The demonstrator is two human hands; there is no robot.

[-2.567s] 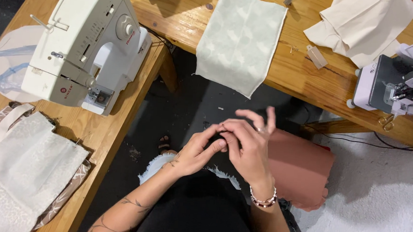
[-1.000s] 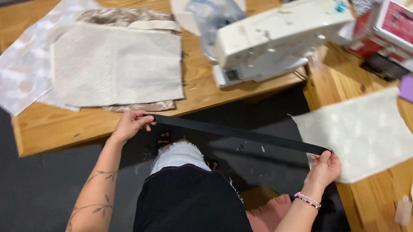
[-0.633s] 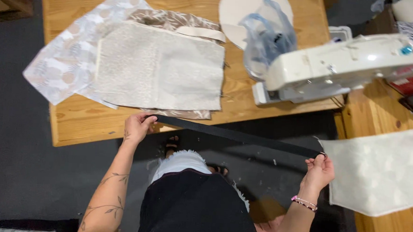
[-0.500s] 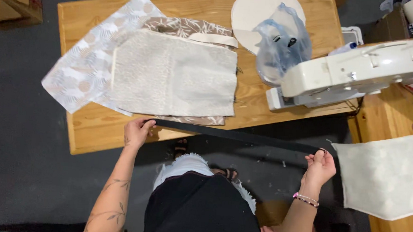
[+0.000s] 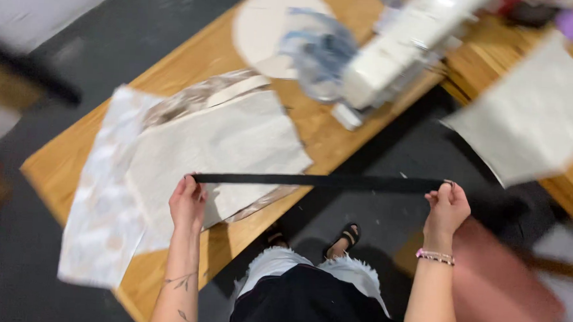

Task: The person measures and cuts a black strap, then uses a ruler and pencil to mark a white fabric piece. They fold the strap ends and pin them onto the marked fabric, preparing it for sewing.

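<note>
A black strap (image 5: 318,181) is stretched taut and level between my two hands. My left hand (image 5: 188,201) pinches its left end over the pale fabric pieces (image 5: 215,151) on the wooden table (image 5: 57,168). Its right end is pinched in my right hand (image 5: 447,205), which wears a bead bracelet and hovers above the dark floor. The strap hangs in the air in front of my lap, touching nothing else.
A white sewing machine (image 5: 403,49) stands at the table's far end, with a round white piece (image 5: 261,22) and bluish plastic (image 5: 318,51) beside it. Another pale fabric panel (image 5: 537,122) lies on a second wooden table at right. A pinkish stool (image 5: 502,283) is by my right leg.
Earlier both hands worked together in front of my lap. Since then they have drawn apart with the strap stretched between them, and my view has swung so the table now sits diagonally.
</note>
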